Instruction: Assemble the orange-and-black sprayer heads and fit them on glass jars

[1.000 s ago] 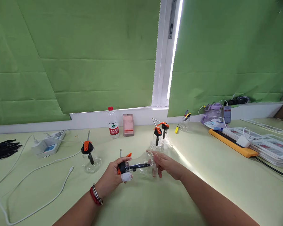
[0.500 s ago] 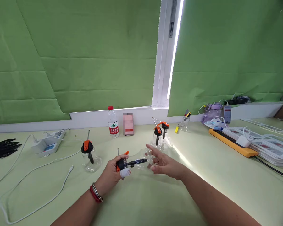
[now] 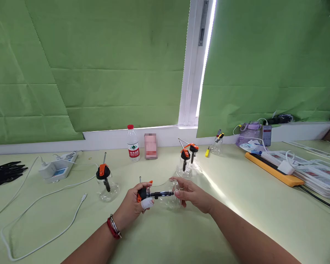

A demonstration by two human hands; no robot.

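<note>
A clear plastic oil-can bottle (image 3: 165, 196) with a black and orange pump cap lies on its side above the pale green table (image 3: 165, 238), held between both hands. My left hand (image 3: 136, 203), its thumb wrapped in white tape, grips the cap end. My right hand (image 3: 191, 193) closes its fingers round the bottle's wide base. A thin metal spout sticks up from the cap.
Another capped bottle (image 3: 106, 183) stands to the left, two more (image 3: 187, 163) behind, a small one (image 3: 216, 143) farther back. A water bottle (image 3: 133, 143) stands by the wall. A white cable (image 3: 44, 205) and power strip (image 3: 56, 169) lie left; stacked sheets (image 3: 305, 168) lie right.
My right hand had opened and come off the bottle's base half a second ago; now its fingers are closed round the base again. The left hand kept hold of the cap.
</note>
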